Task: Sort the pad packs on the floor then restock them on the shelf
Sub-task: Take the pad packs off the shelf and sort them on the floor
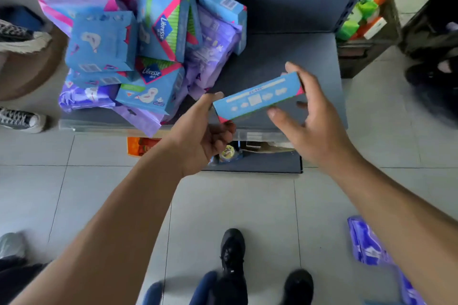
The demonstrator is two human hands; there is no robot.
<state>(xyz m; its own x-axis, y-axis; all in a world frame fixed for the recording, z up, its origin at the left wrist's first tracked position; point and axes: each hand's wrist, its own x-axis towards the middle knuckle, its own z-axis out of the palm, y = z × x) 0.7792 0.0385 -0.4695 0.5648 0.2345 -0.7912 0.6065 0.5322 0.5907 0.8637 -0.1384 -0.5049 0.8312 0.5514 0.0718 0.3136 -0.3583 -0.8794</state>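
Note:
A blue pad box with pink corners hangs slanted over the front of the dark shelf. My left hand pinches its lower left end between thumb and fingers. My right hand holds the upper right end, its fingers spread around the box. On the shelf's left half lies a jumbled heap of blue Libresse boxes and purple pad packs. A purple pad pack lies on the tiled floor at lower right, partly behind my right forearm.
A second shelf unit with green and orange goods stands at the right. Snack packs sit on the lower shelf level. Another person's sneakers are at the left, my own black shoes below.

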